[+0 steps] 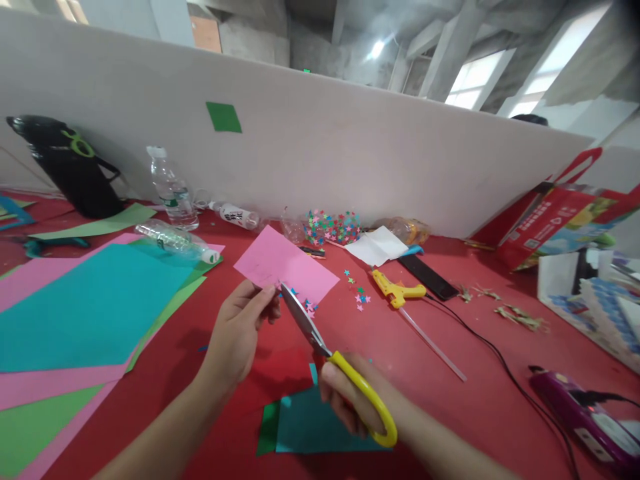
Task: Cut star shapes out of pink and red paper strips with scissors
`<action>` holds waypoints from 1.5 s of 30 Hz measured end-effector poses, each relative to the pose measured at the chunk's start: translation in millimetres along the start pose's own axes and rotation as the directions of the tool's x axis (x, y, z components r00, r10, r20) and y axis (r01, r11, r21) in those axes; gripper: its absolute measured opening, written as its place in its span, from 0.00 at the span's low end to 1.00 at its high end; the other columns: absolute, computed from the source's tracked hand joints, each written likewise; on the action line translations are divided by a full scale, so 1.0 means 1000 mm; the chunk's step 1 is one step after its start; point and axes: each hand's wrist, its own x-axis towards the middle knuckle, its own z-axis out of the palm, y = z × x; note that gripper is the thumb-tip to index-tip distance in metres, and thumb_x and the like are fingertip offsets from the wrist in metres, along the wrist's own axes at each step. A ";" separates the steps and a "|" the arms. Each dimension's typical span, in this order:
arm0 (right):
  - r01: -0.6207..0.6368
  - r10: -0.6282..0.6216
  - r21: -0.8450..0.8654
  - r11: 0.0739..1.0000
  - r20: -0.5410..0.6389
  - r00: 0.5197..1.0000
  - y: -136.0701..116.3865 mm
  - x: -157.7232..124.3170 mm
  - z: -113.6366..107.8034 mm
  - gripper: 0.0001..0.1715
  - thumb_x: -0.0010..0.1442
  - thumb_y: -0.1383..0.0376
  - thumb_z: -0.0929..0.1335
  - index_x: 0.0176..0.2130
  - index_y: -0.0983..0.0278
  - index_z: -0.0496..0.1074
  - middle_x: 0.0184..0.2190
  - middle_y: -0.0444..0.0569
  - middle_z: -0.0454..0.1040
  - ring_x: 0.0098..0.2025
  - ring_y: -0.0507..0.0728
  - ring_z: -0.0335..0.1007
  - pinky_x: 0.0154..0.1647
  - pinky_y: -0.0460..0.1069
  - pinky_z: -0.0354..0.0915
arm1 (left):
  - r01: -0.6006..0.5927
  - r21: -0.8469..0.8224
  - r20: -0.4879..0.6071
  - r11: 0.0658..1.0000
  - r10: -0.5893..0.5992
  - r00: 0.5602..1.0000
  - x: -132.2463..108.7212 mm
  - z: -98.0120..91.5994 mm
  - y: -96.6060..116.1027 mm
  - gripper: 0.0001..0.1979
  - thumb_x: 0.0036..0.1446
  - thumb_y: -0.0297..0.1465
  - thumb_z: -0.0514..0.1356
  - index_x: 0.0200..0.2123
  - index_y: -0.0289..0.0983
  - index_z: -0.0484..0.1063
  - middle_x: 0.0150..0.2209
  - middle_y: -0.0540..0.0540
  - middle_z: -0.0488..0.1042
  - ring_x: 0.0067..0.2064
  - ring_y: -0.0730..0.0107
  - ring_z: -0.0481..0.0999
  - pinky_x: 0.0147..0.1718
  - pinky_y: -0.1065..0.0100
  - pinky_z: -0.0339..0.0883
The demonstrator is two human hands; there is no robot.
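My left hand (pixel 239 328) pinches the near edge of a pink paper sheet (pixel 285 267) and holds it up above the red table (pixel 480 393). My right hand (pixel 353 397) grips yellow-handled scissors (pixel 320 343). Their metal blades point up and left, and the tip meets the pink paper's lower edge right beside my left fingers. Small coloured paper stars (pixel 361 297) lie scattered on the table just past the scissors. A teal sheet over a green one (pixel 305 427) lies flat under my right hand.
Large teal, pink and green sheets (pixel 85 313) cover the table's left. Plastic bottles (pixel 173 190), a bag of stars (pixel 333 227), a yellow glue gun (pixel 397 290), a black cable (pixel 500 363), a purple device (pixel 583 413) and red boxes (pixel 545 223) stand before the white partition (pixel 320 140).
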 end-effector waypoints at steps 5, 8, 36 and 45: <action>0.034 -0.035 -0.007 0.999 -0.046 0.998 0.000 0.000 0.005 0.38 0.51 0.32 0.59 0.28 0.63 0.64 0.08 0.36 0.59 0.08 0.45 0.49 0.08 0.40 0.49 | 0.053 -0.089 -0.006 0.995 -0.053 0.999 -0.004 0.006 0.000 0.04 0.53 0.32 0.64 0.30 0.37 0.74 0.25 0.52 0.72 0.26 0.78 0.66 0.26 0.75 0.60; 0.021 -0.023 -0.033 0.999 -0.051 0.998 -0.003 -0.001 0.004 0.39 0.50 0.30 0.58 0.28 0.63 0.64 0.08 0.36 0.59 0.08 0.45 0.49 0.09 0.40 0.50 | 0.044 -0.092 -0.003 0.995 -0.045 0.999 -0.006 0.009 0.001 0.04 0.54 0.32 0.63 0.30 0.37 0.74 0.24 0.53 0.71 0.25 0.78 0.66 0.25 0.75 0.59; -0.041 0.024 -0.121 0.992 -0.145 0.989 -0.007 -0.007 0.009 0.40 0.50 0.29 0.55 0.28 0.62 0.62 0.08 0.35 0.56 0.09 0.46 0.47 0.09 0.41 0.48 | -0.012 0.055 0.019 0.998 0.011 1.000 -0.013 0.013 0.005 0.09 0.54 0.33 0.61 0.24 0.37 0.69 0.19 0.53 0.68 0.23 0.76 0.64 0.23 0.72 0.57; -0.048 0.023 -0.149 0.988 -0.170 0.985 -0.010 -0.007 0.005 0.36 0.52 0.32 0.56 0.27 0.61 0.60 0.08 0.34 0.55 0.09 0.46 0.46 0.08 0.40 0.46 | -0.043 0.077 0.038 0.996 0.040 0.998 -0.009 0.011 0.008 0.07 0.55 0.32 0.61 0.27 0.37 0.71 0.19 0.53 0.66 0.23 0.76 0.63 0.24 0.72 0.57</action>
